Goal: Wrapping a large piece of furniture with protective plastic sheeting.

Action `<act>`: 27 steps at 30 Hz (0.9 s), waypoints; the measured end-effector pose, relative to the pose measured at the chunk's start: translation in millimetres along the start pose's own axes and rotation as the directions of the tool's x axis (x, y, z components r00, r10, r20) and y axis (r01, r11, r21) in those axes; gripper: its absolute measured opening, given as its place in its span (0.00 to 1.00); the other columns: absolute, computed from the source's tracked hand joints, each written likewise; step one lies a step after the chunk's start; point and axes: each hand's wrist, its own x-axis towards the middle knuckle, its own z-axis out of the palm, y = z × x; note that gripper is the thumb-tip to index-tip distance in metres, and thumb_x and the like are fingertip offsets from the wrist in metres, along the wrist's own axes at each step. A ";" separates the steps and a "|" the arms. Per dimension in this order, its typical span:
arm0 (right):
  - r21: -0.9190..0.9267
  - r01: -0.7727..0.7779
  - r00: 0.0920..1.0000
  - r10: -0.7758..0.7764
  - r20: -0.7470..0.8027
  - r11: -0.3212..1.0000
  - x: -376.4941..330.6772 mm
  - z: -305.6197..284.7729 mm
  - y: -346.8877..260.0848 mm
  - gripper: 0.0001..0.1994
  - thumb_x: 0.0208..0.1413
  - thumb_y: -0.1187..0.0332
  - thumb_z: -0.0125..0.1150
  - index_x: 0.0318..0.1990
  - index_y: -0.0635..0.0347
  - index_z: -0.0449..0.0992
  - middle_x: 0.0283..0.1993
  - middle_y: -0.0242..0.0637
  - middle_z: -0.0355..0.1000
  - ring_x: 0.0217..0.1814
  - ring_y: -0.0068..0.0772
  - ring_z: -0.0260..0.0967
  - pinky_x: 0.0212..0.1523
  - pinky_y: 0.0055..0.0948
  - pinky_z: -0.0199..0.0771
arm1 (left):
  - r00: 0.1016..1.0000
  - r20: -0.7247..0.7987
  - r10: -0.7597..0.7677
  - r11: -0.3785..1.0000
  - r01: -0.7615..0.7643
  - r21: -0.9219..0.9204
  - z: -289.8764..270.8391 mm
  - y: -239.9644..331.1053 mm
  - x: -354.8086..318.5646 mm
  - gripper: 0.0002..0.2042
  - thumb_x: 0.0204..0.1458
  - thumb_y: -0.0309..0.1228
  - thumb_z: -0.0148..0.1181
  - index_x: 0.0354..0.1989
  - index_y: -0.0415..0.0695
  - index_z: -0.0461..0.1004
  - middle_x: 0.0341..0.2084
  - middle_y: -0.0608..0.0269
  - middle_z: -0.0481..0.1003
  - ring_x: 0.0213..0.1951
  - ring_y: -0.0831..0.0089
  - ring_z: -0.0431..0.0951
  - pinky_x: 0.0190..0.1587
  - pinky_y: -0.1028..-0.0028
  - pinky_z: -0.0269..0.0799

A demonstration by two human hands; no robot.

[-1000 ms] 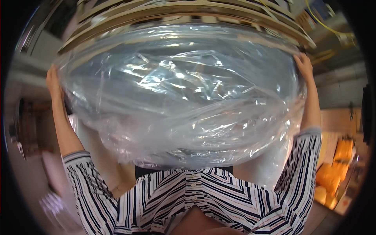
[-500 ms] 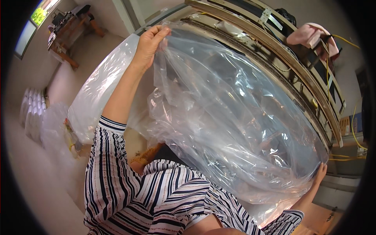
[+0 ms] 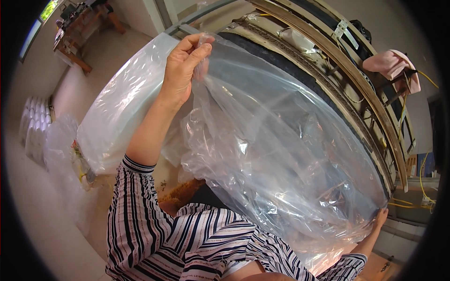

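Observation:
A wide sheet of clear plastic film (image 3: 276,140) stretches between my two hands, wrinkled and shiny, its lower folds reaching my striped shirt. My left hand (image 3: 183,65) is closed on the film's upper left corner, thumb and fingers pinched together. At the far right my right hand (image 3: 380,218) grips the sheet's lower right corner; its fingers show only in part. The film's upper edge runs along the front of a long machine (image 3: 328,89) with wooden and metal bars. Left of the sheet, beyond my left forearm, hangs a pile of whitish plastic film (image 3: 126,98).
A pink cloth (image 3: 391,65) hangs on the machine at the right, near yellow cables (image 3: 405,204). White rolls (image 3: 38,117) and loose clear plastic (image 3: 61,140) stand on the floor at left. A wooden table (image 3: 75,42) with things on it is at the far left.
My left hand has come slightly nearer and to the right with its corner. My right hand sits a little lower. The film's upper edge has drawn back, showing more of the machine's dark strip.

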 end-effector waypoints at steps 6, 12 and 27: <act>0.020 0.214 0.977 -0.214 0.004 0.977 -3.7 3.9 -39.7 0.21 0.50 0.75 0.47 0.54 0.61 0.65 0.55 0.47 0.64 0.58 0.43 0.61 0.58 0.34 0.57 | 0.998 -0.016 0.058 0.998 -0.057 0.036 -0.3 13.8 -2.1 0.09 0.51 0.29 0.58 0.40 0.42 0.75 0.26 0.73 0.71 0.30 0.87 0.66 0.34 0.84 0.60; 0.148 0.489 0.864 -0.501 0.059 0.860 -48.2 -2.5 -139.5 0.17 0.52 0.72 0.50 0.51 0.62 0.68 0.55 0.43 0.64 0.57 0.41 0.61 0.60 0.35 0.55 | 0.998 0.051 0.030 0.997 -0.033 0.067 -6.9 18.7 1.5 0.09 0.51 0.32 0.58 0.38 0.42 0.75 0.27 0.75 0.71 0.30 0.87 0.66 0.34 0.85 0.60; 0.490 0.225 0.939 -0.053 -0.341 0.842 -10.4 58.2 -71.2 0.12 0.58 0.62 0.51 0.38 0.62 0.73 0.34 0.27 0.69 0.37 0.18 0.61 0.42 0.19 0.62 | 0.959 -0.032 0.280 0.734 -0.193 0.652 87.8 -133.2 88.3 0.10 0.48 0.35 0.60 0.34 0.41 0.77 0.23 0.67 0.75 0.27 0.79 0.71 0.33 0.78 0.66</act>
